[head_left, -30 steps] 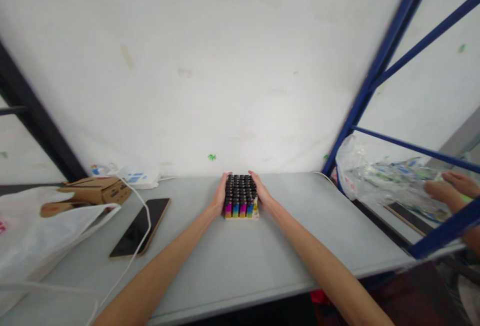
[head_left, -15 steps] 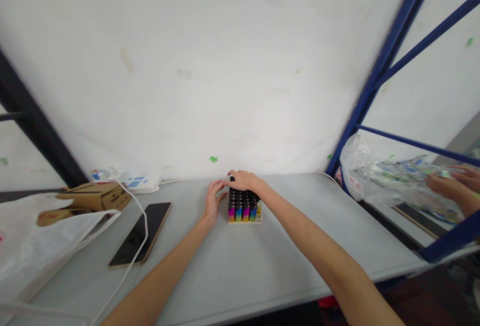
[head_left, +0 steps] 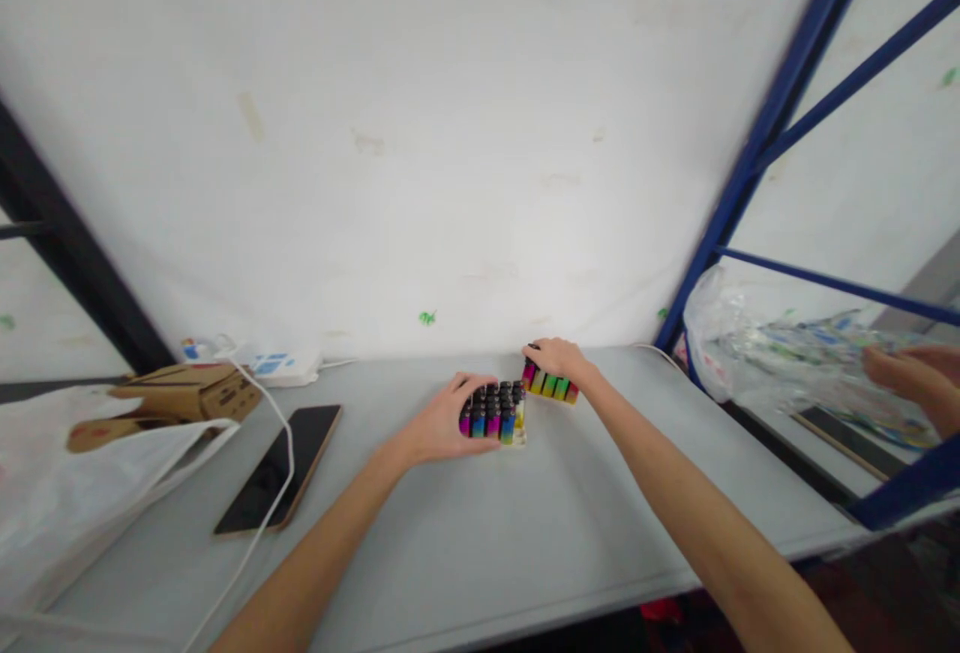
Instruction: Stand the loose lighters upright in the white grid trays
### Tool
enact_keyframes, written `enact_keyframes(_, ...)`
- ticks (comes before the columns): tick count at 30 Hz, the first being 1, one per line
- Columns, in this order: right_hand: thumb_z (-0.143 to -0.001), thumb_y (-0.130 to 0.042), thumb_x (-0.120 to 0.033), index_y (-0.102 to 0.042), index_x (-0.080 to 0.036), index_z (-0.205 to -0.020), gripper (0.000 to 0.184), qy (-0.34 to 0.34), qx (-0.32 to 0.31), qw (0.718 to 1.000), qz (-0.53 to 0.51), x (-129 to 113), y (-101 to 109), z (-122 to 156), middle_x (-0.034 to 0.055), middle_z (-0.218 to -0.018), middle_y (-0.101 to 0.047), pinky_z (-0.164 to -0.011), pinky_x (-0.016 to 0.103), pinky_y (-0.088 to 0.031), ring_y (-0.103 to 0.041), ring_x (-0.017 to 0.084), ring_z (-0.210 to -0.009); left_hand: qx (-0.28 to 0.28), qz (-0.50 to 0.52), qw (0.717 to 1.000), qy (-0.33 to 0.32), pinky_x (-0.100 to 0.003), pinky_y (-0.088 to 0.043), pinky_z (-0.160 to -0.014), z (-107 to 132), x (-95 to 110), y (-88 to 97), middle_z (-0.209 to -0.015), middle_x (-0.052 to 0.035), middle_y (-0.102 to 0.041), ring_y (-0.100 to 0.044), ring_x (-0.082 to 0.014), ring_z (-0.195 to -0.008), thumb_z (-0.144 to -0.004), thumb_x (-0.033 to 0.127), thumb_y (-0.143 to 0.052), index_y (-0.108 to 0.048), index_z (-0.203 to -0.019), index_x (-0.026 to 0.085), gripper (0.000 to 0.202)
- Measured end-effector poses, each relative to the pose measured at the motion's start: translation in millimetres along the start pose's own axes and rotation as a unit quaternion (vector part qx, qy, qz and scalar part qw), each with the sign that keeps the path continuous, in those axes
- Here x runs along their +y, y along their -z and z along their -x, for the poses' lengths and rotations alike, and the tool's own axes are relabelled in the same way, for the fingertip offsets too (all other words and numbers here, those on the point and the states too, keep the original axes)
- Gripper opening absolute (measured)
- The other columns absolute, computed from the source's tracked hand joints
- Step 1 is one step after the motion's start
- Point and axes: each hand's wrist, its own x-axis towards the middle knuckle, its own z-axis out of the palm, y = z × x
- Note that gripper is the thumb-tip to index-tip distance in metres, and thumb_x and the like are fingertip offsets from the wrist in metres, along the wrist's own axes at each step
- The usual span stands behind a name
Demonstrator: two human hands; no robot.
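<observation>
Two hands in head view: your left hand (head_left: 442, 423) wraps the left side of a whitish tray (head_left: 517, 441) of upright black-topped multicoloured lighters (head_left: 493, 415), thumb at front, fingers over the back, while your right hand (head_left: 559, 357) curls its fingers, tips partly hidden, over a smaller batch of rainbow-coloured lighters (head_left: 556, 389) just right of the tray, above the grey tabletop (head_left: 450, 553). Probably best to steady the tray and squeeze the batch evenly so none slip. Other containers: white plastic bag (head_left: 67, 493) and brown cardboard box (head_left: 225, 393), contents unclear; clear plastic bag (head_left: 712, 333), contents blurred.
</observation>
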Motion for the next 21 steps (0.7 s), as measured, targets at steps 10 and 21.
enact_keyframes(10, -0.109, -0.024, -0.07, -0.058, -0.017, -0.156, 0.079, 0.022, 0.001, 0.995, -0.095, -1, 0, 60, 0.0228, -0.141, -0.071, -0.11, 0.047, -0.049, -0.068, 0.036, -0.132, 0.149, 0.123, 0.977, 0.09, -0.047, -0.055, -0.11, -5, -27, 33.9, -0.11, -0.0074, -0.082, -0.074, -0.0367, -0.107, -0.046, 0.047, -0.106, -0.083, -0.109, 0.03, 0.069)
enact_keyframes(21, -0.104, -0.046, -0.074, -0.055, -0.018, -0.152, 0.074, 0.089, 0.058, 0.994, 0.003, 11, -16, 85, 0.0241, -0.132, -0.07, -0.105, 0.047, -0.048, -0.069, 0.04, -0.123, 0.214, -0.031, 0.968, 0.128, -0.058, -0.039, -0.126, 11, -65, 72.3, -0.135, -0.0129, -0.06, -0.058, -0.0446, -0.135, -0.048, 0.059, -0.102, -0.079, -0.122, 0.028, 0.084)
